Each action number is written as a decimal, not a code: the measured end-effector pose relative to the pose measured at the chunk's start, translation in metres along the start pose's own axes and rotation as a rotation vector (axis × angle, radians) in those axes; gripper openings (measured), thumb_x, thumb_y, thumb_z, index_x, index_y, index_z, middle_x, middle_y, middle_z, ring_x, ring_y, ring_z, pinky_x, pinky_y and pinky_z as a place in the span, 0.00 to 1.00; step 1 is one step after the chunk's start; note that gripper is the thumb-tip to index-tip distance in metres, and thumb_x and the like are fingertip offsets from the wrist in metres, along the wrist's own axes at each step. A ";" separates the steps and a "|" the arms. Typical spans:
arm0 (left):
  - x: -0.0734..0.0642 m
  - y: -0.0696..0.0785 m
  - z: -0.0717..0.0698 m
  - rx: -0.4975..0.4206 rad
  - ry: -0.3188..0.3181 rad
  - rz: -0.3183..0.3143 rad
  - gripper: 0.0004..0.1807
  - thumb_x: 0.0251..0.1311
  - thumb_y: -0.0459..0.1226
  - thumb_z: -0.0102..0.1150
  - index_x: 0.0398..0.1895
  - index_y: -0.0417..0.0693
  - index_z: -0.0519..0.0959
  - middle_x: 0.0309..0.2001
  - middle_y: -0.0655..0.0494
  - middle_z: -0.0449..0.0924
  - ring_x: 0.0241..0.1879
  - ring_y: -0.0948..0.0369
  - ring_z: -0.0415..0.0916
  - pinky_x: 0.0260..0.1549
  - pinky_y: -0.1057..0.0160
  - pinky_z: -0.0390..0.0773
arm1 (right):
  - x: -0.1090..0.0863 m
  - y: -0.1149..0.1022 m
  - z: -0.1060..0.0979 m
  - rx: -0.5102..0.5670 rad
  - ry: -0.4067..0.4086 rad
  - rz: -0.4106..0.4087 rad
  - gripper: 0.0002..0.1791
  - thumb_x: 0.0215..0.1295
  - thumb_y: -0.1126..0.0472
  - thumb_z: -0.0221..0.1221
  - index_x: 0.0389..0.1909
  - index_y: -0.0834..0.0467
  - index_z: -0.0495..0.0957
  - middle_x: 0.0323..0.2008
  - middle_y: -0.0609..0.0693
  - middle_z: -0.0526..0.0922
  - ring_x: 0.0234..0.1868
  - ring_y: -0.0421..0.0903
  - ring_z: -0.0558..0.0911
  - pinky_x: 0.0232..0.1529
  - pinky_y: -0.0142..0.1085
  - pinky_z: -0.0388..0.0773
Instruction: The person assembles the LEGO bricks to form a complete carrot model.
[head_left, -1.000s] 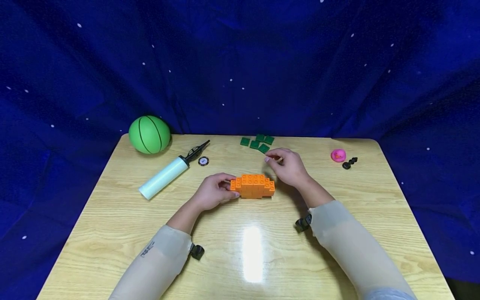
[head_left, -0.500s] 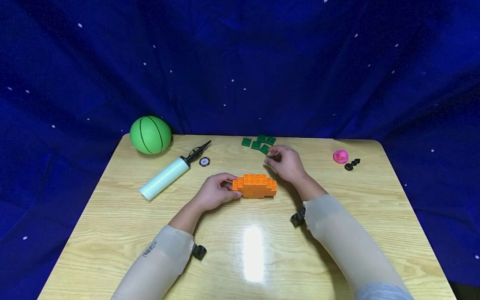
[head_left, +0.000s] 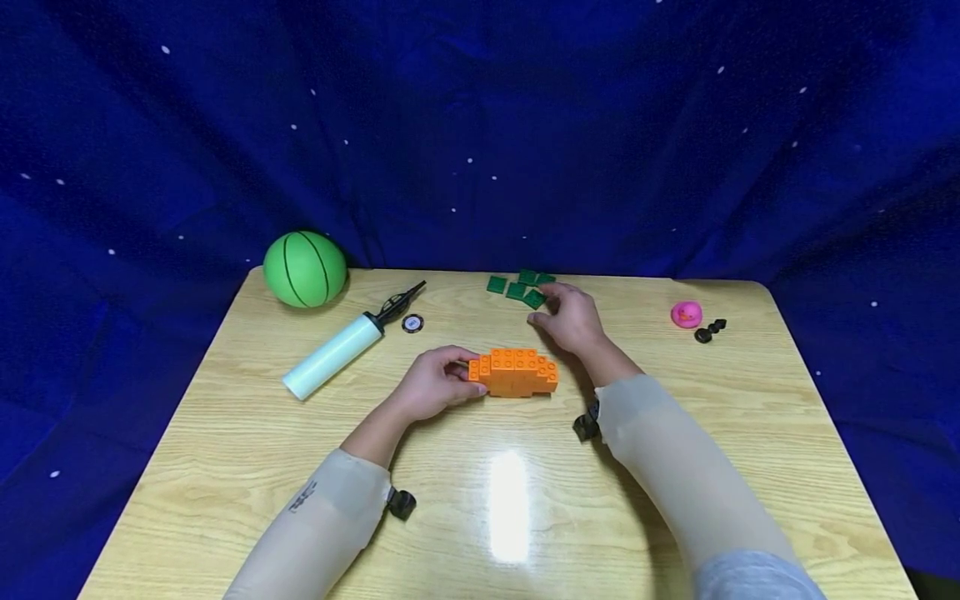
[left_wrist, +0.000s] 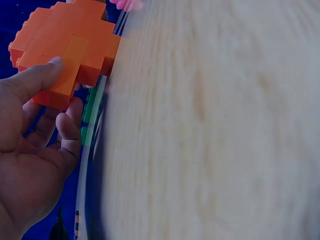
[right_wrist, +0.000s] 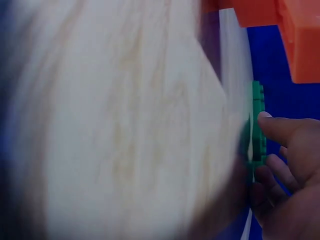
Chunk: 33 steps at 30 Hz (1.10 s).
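An orange structure of joined toy bricks (head_left: pixel 513 379), stepped at both ends, stands mid-table. My left hand (head_left: pixel 431 385) pinches its left end; in the left wrist view the thumb (left_wrist: pixel 42 80) lies on one face, with fingers curled beneath. Several flat green bricks (head_left: pixel 515 290) lie near the table's far edge. Beside the nearest of them is my right hand (head_left: pixel 573 321), its thumb and fingers apart and loosely bent. In the right wrist view the green bricks (right_wrist: pixel 257 125) line up behind the thumb; whether the fingertips touch one is hard to tell.
To the left are a green ball (head_left: pixel 304 269), a pale hand pump (head_left: pixel 333 356) with a black end, and a round chip (head_left: pixel 412 323). A pink rubber duck (head_left: pixel 686 314) and a small black beaded object (head_left: pixel 708 332) sit at right. A blue curtain (head_left: pixel 480 150) hangs behind.
My right hand has moved away from me, up to the nearest green bricks. The left hand keeps its hold on the orange structure. The whole view has shifted slightly.
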<state>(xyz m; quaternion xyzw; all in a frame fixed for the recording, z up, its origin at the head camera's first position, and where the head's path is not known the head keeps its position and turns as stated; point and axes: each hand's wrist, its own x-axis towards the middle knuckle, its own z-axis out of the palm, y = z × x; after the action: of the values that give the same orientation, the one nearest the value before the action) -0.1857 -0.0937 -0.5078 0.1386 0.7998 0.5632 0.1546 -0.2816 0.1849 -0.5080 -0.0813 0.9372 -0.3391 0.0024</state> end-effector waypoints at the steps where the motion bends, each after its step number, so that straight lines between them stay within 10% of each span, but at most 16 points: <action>1: 0.000 0.000 0.000 -0.001 0.001 0.002 0.26 0.55 0.36 0.79 0.58 0.43 0.83 0.42 0.51 0.86 0.41 0.58 0.85 0.43 0.59 0.84 | 0.001 0.000 0.001 -0.006 -0.003 0.006 0.33 0.68 0.54 0.70 0.71 0.58 0.73 0.66 0.61 0.76 0.65 0.60 0.76 0.66 0.55 0.71; 33: -0.002 0.006 0.002 0.007 0.014 -0.031 0.25 0.55 0.36 0.79 0.56 0.44 0.83 0.41 0.51 0.85 0.40 0.58 0.83 0.42 0.60 0.84 | 0.004 0.010 0.005 0.020 0.020 0.042 0.26 0.69 0.57 0.66 0.66 0.59 0.79 0.60 0.59 0.83 0.57 0.57 0.81 0.59 0.51 0.78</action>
<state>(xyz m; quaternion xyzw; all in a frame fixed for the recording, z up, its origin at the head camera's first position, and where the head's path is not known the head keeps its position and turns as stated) -0.1828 -0.0904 -0.5027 0.1229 0.8048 0.5589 0.1574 -0.2871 0.1886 -0.5178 -0.0581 0.9354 -0.3489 0.0008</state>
